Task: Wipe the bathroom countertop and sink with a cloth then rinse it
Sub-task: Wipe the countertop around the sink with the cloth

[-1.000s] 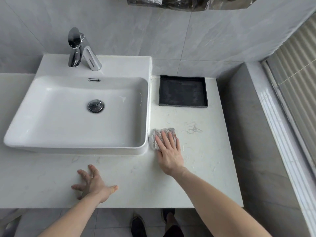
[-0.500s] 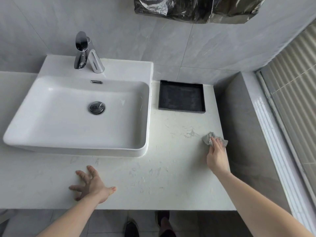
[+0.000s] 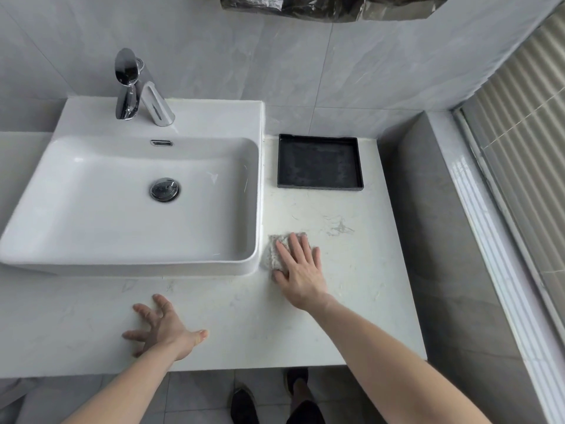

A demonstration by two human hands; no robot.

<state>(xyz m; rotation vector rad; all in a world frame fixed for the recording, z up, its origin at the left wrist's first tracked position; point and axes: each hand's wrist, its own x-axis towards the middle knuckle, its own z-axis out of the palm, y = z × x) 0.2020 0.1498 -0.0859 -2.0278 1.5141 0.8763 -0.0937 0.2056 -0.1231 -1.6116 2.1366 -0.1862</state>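
Note:
A grey-white cloth [image 3: 275,251] lies flat on the pale marble countertop [image 3: 360,289], right beside the front right corner of the white rectangular sink [image 3: 91,264]. My right hand [image 3: 301,272] presses down on the cloth with fingers spread, covering most of it. My left hand [image 3: 163,327] rests on the countertop in front of the sink, fingers apart, holding nothing. The chrome faucet [image 3: 131,87] stands at the back of the sink, and no water runs from it. The drain plug [image 3: 165,189] sits in the middle of the basin.
A black square tray [image 3: 319,162] sits at the back of the countertop, right of the sink. A grey tiled ledge [image 3: 443,240] borders the counter on the right, with window blinds [image 3: 526,142] beyond. Crumpled foil [image 3: 330,6] hangs overhead. My shoes [image 3: 244,405] show below the counter edge.
My right hand swept the cloth from beside the sink to the counter's right edge, then back left beside the sink. The left hand stayed put.

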